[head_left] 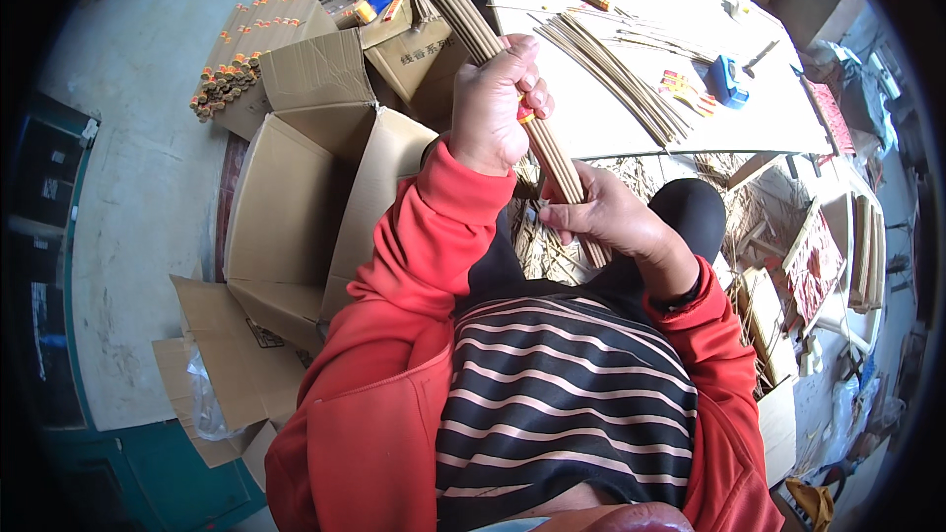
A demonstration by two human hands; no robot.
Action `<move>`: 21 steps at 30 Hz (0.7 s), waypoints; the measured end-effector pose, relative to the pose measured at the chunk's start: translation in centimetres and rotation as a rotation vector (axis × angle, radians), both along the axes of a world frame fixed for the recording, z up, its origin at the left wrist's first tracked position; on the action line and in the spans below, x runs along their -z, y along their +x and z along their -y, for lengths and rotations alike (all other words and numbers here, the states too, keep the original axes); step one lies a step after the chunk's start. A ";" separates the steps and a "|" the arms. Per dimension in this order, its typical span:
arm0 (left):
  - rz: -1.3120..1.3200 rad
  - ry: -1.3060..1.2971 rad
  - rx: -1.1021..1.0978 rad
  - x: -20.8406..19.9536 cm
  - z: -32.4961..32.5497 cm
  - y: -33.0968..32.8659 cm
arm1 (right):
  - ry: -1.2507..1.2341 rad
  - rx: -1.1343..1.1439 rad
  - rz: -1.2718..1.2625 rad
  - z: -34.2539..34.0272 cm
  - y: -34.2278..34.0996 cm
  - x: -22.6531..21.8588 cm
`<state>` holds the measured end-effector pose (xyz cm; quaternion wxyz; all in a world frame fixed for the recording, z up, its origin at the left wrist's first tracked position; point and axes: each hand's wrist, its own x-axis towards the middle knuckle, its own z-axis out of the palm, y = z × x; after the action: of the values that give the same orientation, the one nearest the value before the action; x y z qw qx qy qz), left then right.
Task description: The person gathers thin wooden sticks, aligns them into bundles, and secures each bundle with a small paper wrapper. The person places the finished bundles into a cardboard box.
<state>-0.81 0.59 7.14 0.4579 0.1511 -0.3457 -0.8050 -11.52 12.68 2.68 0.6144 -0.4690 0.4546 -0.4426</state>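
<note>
A bundle of long brown incense sticks (557,157) slants across the middle of the view, its upper end leaning to the left. My left hand (496,103) is closed round it above the middle. Beside that hand a red and yellow paper band (525,112) circles the sticks. Lower down, my right hand (613,214) grips the same bundle near its bottom end, thumb in front; part of its fingers is hidden behind the sticks. The bundle is held over my lap, in front of the white table's near edge.
The white table (729,128) bears loose sticks (616,79), labels (687,94) and a blue tape measure (729,82). An open cardboard box (291,202) stands at my left, with stacked banded bundles (246,44) behind it. Straw-like scraps (754,202) lie under the table.
</note>
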 end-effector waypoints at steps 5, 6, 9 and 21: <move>-0.025 0.025 0.063 -0.4 -0.3 0.4 | 0.137 -0.009 0.046 0.0 0.6 -0.6; -0.039 0.023 0.078 -0.3 -0.3 0.4 | 0.171 -0.051 0.153 -0.1 0.4 -0.6; -0.040 0.012 0.069 -0.2 -0.3 0.2 | 0.050 0.052 -0.092 0.1 0.8 0.6; -0.064 -0.109 0.042 -1.9 0.3 0.8 | -0.052 0.114 -0.246 0.1 1.0 -0.5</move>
<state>0.00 0.32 9.07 0.4594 0.0928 -0.3775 -0.7987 -10.56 12.54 3.18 0.5156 -0.5089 0.5406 -0.4277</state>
